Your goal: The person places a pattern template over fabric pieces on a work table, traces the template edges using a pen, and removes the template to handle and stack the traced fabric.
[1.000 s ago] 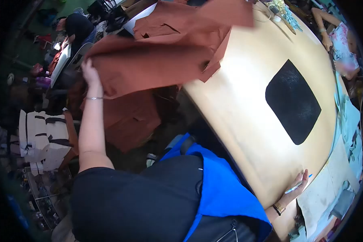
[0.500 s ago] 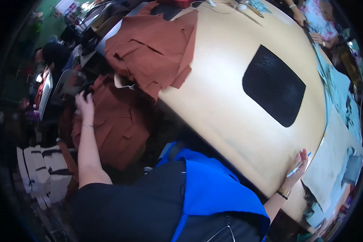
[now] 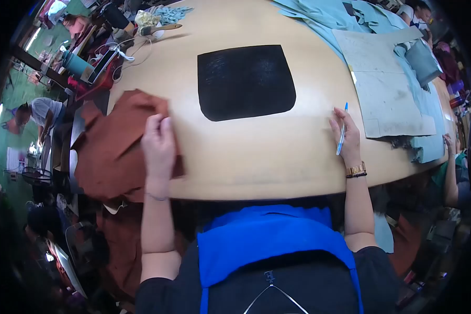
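My left hand is over the right part of a rust-brown leather pile at the table's left edge. Its fingers are curled, and whether they grip the leather cannot be made out. A blue and white pen is held in my right hand, which rests above the table on the right. Between and beyond the hands lies a flat black panel with rounded near corners on the pale table.
Grey-white sheets and light blue leather cover the right side. A wooden-handled brush, a cable and a phone are at the back left. Other people work at both sides.
The view has turned left to face the table squarely. My left hand let go of the brown leather, then moved from beside the table to over the pile. The pen stayed in my right hand.
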`<state>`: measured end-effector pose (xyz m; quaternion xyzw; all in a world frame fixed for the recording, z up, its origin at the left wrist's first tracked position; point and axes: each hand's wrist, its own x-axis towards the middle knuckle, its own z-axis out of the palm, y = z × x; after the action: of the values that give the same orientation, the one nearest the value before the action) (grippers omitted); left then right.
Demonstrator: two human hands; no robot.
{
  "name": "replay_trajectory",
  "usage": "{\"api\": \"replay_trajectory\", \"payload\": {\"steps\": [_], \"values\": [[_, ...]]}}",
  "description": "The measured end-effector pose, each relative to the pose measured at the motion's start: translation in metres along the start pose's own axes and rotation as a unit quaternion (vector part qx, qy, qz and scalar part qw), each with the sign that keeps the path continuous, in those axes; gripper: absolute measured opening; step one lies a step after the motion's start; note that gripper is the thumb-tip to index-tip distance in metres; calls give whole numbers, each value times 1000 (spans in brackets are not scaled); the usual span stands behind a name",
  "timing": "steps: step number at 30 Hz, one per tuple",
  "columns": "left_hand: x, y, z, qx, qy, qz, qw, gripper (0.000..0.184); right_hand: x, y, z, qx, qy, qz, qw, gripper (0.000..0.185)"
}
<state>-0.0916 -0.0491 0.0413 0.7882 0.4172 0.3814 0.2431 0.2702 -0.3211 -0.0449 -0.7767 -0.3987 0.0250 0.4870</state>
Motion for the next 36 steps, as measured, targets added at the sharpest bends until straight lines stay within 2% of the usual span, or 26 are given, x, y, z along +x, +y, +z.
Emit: {"api": "replay_trajectory", "payload": {"steps": [1, 2, 3, 4, 5, 6, 9, 13, 14, 17, 21, 22, 25, 29, 31, 32, 33, 35, 36], "values": [[-4, 23, 20, -84, -43, -8, 995, 15, 0, 0, 0, 2, -5, 2, 1000, 35], [-14, 42, 39, -89, -97, 75, 988, 16, 0, 0, -1, 3, -12, 3, 1000, 34], [-29, 54, 56, -161, -198, 142, 956, 28, 1, 0, -3, 2, -17, 4, 1000, 33], [-43, 65, 66, -53, -318, 149, 935, 49, 2, 2, -5, 18, -7, 14, 1000, 33], [-61, 72, 71, 8, -349, 184, 919, 62, 1, 7, -5, 33, 5, 25, 999, 33], [-72, 70, 73, 32, -347, 213, 913, 68, 0, 10, -6, 49, 18, 38, 998, 33], [-85, 58, 45, 91, -348, 235, 903, 65, 0, 9, -5, 70, 88, 44, 993, 34], [-114, 33, 19, 104, -332, 236, 907, 48, -4, -11, -5, 21, 117, -48, 992, 32], [-124, 19, 22, 105, -314, 243, 912, 43, -5, -11, -6, 2, 99, -107, 989, 35], [-134, 1, 34, 96, -269, 252, 925, 32, -17, -48, -13, -99, -68, -213, 970, 42], [-130, 25, 39, 56, -264, 223, 937, 29, -46, -80, 0, -67, -311, -214, 924, 53], [-128, 34, 40, 45, -268, 213, 939, 28, -55, -82, 6, -80, -314, -216, 921, 54], [-137, 33, 42, 83, -264, 286, 917, 28, -71, -86, 19, -106, -316, -212, 919, 59], [-139, 32, 45, 53, -237, 319, 916, 18, -75, -98, 29, -109, -317, -201, 921, 65], [-140, 25, 50, 11, -230, 228, 946, 15, -77, -105, 34, -112, -309, -197, 924, 69], [-139, 21, 50, -10, -226, 182, 957, 14, -79, -110, 38, -114, -289, -194, 931, 52], [-130, 22, 52, -39, -162, 232, 958, 19, -80, -108, 40, -120, -285, -193, 931, 46], [-116, 16, 38, -27, -201, 241, 949, 22, -80, -96, 44, -129, -278, -193, 932, 36], [-104, 22, 30, -28, -193, 267, 944, 26, -74, -99, 38, -122, -241, -207, 940, 34]]}}
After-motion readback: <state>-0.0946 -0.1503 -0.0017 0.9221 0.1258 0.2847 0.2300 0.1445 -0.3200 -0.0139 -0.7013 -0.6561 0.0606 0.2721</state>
